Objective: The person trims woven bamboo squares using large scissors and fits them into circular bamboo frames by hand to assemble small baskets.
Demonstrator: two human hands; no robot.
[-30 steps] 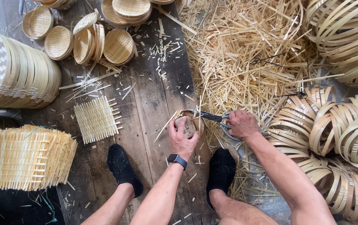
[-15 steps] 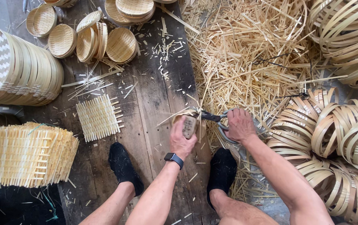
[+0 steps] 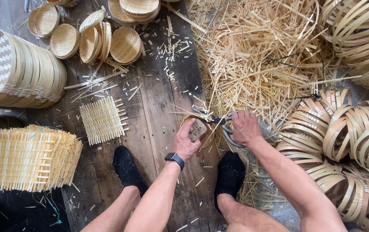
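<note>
My left hand (image 3: 186, 141) grips a small round woven bamboo tray (image 3: 198, 129) held on edge above the dark wooden floor. My right hand (image 3: 245, 127) holds grey-handled scissors (image 3: 219, 120) whose blades meet the tray's upper rim, where loose strip ends stick out. A dark watch (image 3: 174, 158) sits on my left wrist. My two feet in black socks (image 3: 126, 167) rest on the planks just below the hands.
A big heap of bamboo offcuts (image 3: 257, 56) lies ahead right. Coiled bamboo hoops (image 3: 352, 141) pile up at right. Finished small trays (image 3: 94, 41) lie at the top, stacked larger ones (image 3: 16, 68) at left, flat woven mats (image 3: 103, 119) and a mat bundle (image 3: 29, 159) nearby.
The tray has been turned in my left hand and now stands more on edge. The scissors have shifted along its rim. The view has drifted slightly.
</note>
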